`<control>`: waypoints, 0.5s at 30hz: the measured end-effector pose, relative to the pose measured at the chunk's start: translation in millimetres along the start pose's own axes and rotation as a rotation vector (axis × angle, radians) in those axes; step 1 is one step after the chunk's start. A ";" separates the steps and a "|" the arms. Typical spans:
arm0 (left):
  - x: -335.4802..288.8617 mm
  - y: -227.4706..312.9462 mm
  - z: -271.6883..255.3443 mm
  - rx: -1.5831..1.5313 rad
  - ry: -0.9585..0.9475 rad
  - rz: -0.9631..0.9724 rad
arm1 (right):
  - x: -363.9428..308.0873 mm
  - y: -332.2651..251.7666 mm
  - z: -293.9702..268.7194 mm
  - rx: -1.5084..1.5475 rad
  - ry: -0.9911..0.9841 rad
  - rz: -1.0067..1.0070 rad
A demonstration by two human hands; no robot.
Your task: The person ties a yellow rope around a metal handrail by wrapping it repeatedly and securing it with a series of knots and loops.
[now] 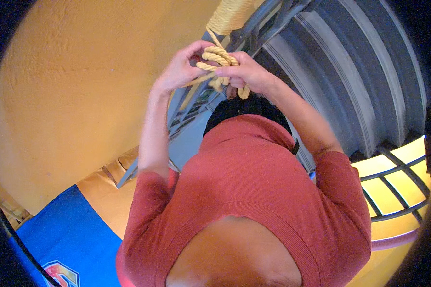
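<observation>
A thick yellow twisted rope (219,57) is gathered in several loops between my hands, in front of my waist. My right hand (250,71) closes around the right side of the loops, its thumb pressed across them. From the other side, my left hand (182,67) curls its fingers and thumb at the loops' left ends, gripping the rope; some fingertips are hidden behind it. One strand runs up to a rope-wrapped post (230,16). Below my right hand hangs a short end, and a frayed bit shows between the hands.
Grey metal railing (254,36) runs beside the post. Dark ridged stair steps (321,71) curve down on the right, above a black grid over yellow panels (392,191). A yellow-orange wall (81,86) fills the left. A blue panel (81,234) lies at lower left.
</observation>
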State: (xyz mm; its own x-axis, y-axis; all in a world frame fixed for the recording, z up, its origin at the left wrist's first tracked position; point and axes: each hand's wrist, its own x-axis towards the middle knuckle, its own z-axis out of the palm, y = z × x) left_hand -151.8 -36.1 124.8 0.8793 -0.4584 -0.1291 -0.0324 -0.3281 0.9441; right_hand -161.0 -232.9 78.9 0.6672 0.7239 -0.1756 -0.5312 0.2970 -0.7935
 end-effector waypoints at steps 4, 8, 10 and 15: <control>-31.7 -10.9 22.1 -0.190 0.002 -0.088 | -8.9 -18.3 -5.1 0.058 0.106 -0.003; -101.5 -51.6 8.0 0.172 0.238 -0.398 | -11.2 -22.0 -14.9 -0.144 0.151 0.046; -165.7 -91.4 -27.5 0.246 0.545 -0.527 | -9.4 -20.4 -10.8 -0.174 0.153 0.053; -251.8 -91.2 -84.2 0.700 0.811 -0.326 | -6.7 -15.0 -13.9 -0.113 0.127 0.071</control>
State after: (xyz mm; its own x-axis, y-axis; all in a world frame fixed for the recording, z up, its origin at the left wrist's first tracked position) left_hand -330.2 178.9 96.7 0.9358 0.3244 0.1380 0.2203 -0.8437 0.4896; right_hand -150.2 -250.9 83.9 0.6941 0.6543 -0.3002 -0.5222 0.1705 -0.8356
